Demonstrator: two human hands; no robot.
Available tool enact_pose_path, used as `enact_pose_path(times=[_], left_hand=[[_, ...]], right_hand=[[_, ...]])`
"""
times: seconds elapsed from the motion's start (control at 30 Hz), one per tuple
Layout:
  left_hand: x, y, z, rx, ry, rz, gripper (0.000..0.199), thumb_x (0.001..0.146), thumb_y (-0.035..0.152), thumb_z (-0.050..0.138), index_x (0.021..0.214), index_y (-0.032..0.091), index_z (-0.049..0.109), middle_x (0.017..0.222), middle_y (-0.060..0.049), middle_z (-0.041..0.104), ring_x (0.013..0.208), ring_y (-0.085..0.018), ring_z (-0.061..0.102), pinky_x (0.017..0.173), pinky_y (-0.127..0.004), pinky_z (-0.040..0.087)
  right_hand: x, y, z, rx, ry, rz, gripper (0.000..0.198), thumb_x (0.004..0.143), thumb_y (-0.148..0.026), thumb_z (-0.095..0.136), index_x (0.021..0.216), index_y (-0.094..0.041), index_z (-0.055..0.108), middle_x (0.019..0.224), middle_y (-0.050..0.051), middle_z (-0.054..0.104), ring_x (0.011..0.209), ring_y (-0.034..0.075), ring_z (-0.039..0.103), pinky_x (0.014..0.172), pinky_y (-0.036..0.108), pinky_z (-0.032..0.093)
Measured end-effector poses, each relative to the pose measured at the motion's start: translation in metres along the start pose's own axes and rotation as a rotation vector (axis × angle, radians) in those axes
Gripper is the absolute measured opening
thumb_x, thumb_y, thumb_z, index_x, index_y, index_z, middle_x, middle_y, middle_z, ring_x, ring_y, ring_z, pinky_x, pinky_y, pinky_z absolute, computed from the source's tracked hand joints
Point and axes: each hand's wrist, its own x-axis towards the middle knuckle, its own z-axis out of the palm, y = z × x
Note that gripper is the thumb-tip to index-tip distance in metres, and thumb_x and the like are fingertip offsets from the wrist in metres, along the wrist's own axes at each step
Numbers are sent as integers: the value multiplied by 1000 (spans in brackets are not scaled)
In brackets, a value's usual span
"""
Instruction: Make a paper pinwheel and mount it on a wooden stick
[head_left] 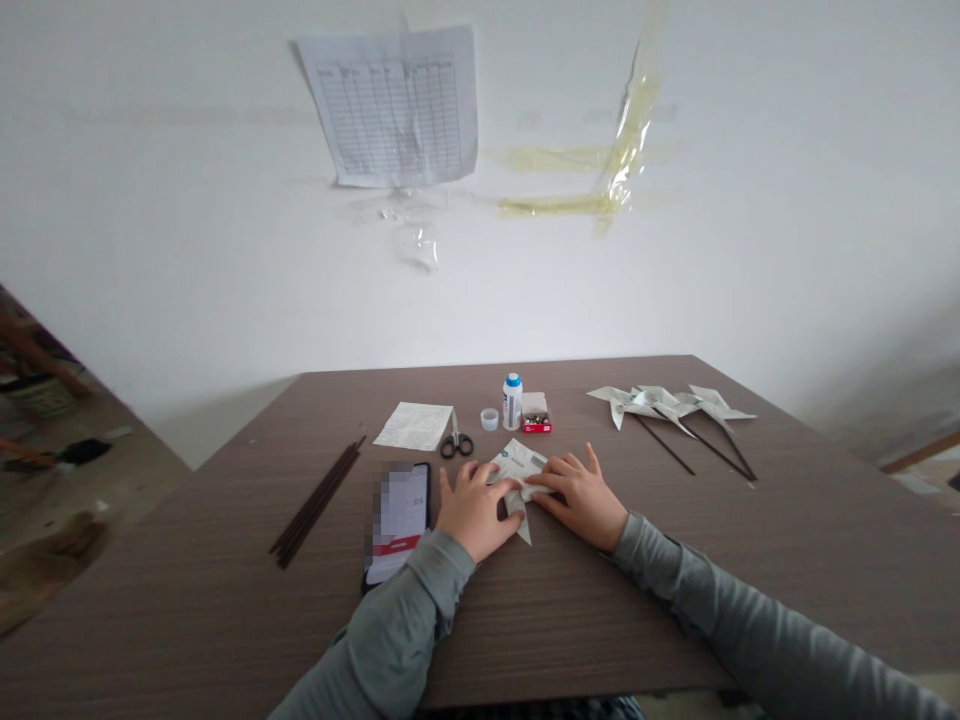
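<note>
A partly folded printed paper (517, 458) lies on the table in front of me, with slit corners spreading outward like a pinwheel. My left hand (476, 515) grips its left side, thumb and index finger at the paper's middle. From the right, my right hand (585, 505) pinches the paper near the centre, its other fingers raised. The fingertips partly hide the folds. Just beyond the paper are black-handled scissors (457, 443), a white glue bottle with a blue cap (512, 405), a small clear cup (489, 419) and a red box of small metal pieces (537, 425).
A phone (405, 510) lies left of my left hand. Farther left is a bundle of dark sticks (319, 505). A paper sheet (412, 427) lies behind the phone. Several paper pinwheels (645, 402) on dark sticks rest at the back right. The table (750, 580) meets a white wall.
</note>
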Motion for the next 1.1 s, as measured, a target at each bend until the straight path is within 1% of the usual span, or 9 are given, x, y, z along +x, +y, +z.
enact_pose_path(times=[0.07,0.17,0.23,0.33,0.43,0.57,0.67,0.83,1.1], left_hand=[[0,0,-1,5,-13,-1,43,110,36,98,153,39,98,184,-14,80,183,-54,58,154,-102,30],[0,0,-2,13,-37,-4,45,111,36,98,155,37,96,186,-14,78,185,-54,56,154,-102,29],[0,-1,-2,13,-37,-4,45,110,34,98,155,37,96,186,-13,79,185,-54,57,154,-102,30],[0,-1,-2,12,-25,6,46,109,33,99,155,37,97,184,-13,80,184,-55,58,153,-103,30],[0,0,-2,24,-35,8,49,110,33,99,158,37,95,186,-15,78,185,-55,58,153,-103,30],[0,1,0,26,-27,11,53,109,33,99,161,38,93,185,-15,79,184,-54,58,154,-102,32],[1,1,1,11,-8,16,56,107,33,101,162,38,93,182,-15,80,182,-55,60,153,-102,33],[1,-1,-1,16,-39,-1,48,109,35,99,156,42,97,187,-11,78,185,-54,57,155,-101,30],[0,1,-5,7,-80,-16,50,111,39,96,161,42,95,192,-12,74,187,-54,54,153,-103,30]], right_hand=[[0,1,0,6,12,-4,33,125,-38,75,146,-41,100,131,10,97,139,44,88,149,102,38],[0,2,1,-17,43,-15,29,124,-39,78,137,-48,103,125,9,97,134,43,89,150,94,45],[0,1,1,-33,40,-13,27,123,-40,81,136,-49,103,125,8,96,133,43,90,149,94,47],[0,1,1,-43,26,-10,27,124,-43,81,138,-49,103,127,9,96,132,43,90,146,98,48],[-1,2,0,-45,30,-7,27,124,-45,80,138,-51,103,127,10,95,133,44,90,147,96,49],[-1,3,1,-37,17,0,29,125,-45,77,140,-49,103,129,11,95,133,45,90,145,102,45],[-1,5,3,-37,28,-8,29,125,-45,78,139,-48,103,127,10,95,132,44,90,145,99,47],[-2,6,7,-53,68,-25,28,123,-44,79,136,-48,103,121,9,94,128,42,89,145,93,52],[-2,4,7,-13,75,3,34,125,-40,73,136,-50,103,119,10,93,127,42,89,148,97,44]])
